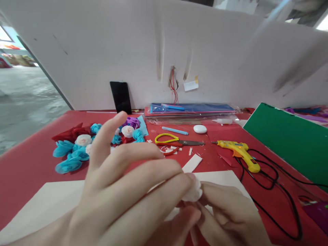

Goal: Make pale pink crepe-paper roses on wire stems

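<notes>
Between my two hands is a small white paper flower [192, 192], its lower part hidden by fingers. My left hand [133, 191] comes in from the left, its thumb and bent fingers closed on the flower's near side while one finger sticks up. From the right, my right hand [228, 212] pinches the flower with thumb and fingertips. Beneath both hands lies a sheet of white paper [51, 201]. Just beyond them are a white paper strip [192, 163] and scissors [167, 138] with yellow and red handles.
Blue, white, red and purple paper flowers [74, 153] are heaped at left. A yellow glue gun [239, 152] with a looping black cord lies at right, before a green board [287, 147]. A phone [121, 97] leans on the white partition [115, 44]. Farther back lie wrapped sheets [194, 109].
</notes>
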Action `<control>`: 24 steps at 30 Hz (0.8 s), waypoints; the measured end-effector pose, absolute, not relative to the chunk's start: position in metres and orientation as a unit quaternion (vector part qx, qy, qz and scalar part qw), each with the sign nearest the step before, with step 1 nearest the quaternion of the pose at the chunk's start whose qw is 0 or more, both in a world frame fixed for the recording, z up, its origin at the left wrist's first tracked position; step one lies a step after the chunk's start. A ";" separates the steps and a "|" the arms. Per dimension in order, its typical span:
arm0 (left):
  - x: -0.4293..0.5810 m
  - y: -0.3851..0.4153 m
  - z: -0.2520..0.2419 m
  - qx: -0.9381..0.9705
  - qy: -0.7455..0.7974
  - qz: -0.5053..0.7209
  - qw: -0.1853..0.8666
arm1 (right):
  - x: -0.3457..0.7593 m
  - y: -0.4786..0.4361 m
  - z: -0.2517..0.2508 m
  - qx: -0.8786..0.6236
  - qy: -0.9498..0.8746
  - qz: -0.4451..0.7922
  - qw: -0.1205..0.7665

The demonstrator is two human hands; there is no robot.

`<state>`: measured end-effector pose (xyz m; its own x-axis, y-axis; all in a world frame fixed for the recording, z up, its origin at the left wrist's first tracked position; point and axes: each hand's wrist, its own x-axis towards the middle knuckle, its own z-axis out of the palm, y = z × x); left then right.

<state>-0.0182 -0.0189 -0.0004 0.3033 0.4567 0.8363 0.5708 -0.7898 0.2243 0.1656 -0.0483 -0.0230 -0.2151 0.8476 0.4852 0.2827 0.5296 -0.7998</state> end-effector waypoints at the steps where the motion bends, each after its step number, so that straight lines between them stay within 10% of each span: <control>1: -0.021 -0.018 0.002 -0.803 -0.298 -0.511 0.069 | 0.167 -0.045 -0.018 -0.379 -0.718 0.308 0.496; 24: -0.018 -0.016 0.004 -0.671 -0.354 -0.405 -0.511 | 0.190 -0.009 -0.020 -0.204 -0.853 0.109 0.468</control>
<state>-0.0180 -0.0164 0.0043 0.4224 0.8880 0.1817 0.0614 -0.2280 0.9717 0.1898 -0.0088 -0.0196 -0.4790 0.4492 0.7542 0.2454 0.8934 -0.3762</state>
